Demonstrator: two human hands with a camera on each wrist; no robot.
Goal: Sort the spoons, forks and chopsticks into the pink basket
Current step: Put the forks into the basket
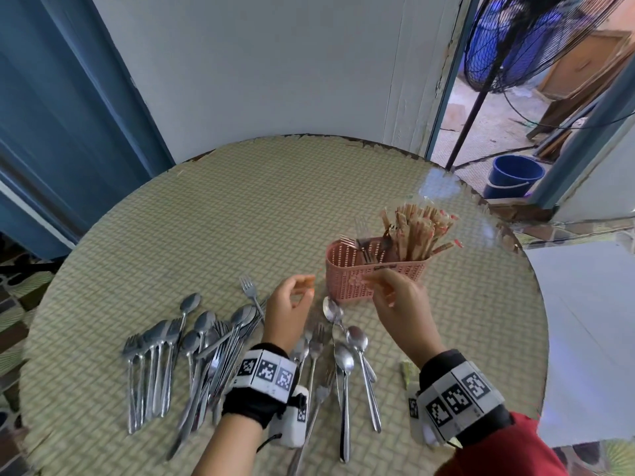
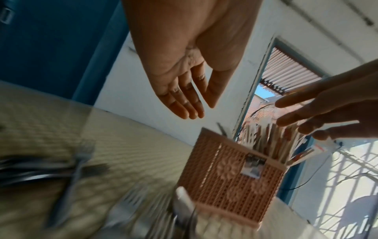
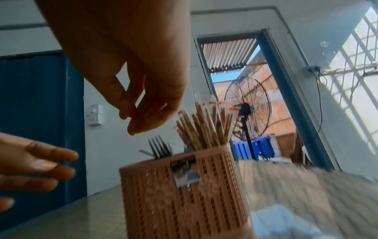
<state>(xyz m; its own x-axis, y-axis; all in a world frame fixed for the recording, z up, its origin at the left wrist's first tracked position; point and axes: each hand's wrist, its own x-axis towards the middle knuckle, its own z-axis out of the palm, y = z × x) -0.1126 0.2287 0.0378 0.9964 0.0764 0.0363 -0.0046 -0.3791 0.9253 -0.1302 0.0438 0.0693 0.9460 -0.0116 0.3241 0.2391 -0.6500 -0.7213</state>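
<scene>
The pink basket point(image 1: 347, 286) stands on the round table, right of centre. It holds wrapped chopsticks point(image 1: 419, 231) on its right side and a few forks point(image 1: 360, 245) on its left. My left hand point(image 1: 302, 290) hovers just left of the basket with relaxed fingers and holds nothing. My right hand point(image 1: 381, 286) is in front of the basket's near wall, fingers loosely bent and empty. Loose spoons and forks point(image 1: 192, 348) lie in a pile at the front left. Several more spoons and forks point(image 1: 347, 352) lie between my wrists. Both wrist views show the basket point(image 2: 231, 174) point(image 3: 184, 194) close ahead.
The table point(image 1: 240, 218) has a woven-pattern top and a curved edge at the right. A small green packet point(image 1: 409, 371) lies by my right wrist. Beyond the table, in the doorway, stand a fan point(image 1: 536, 39) and a blue bucket point(image 1: 515, 175).
</scene>
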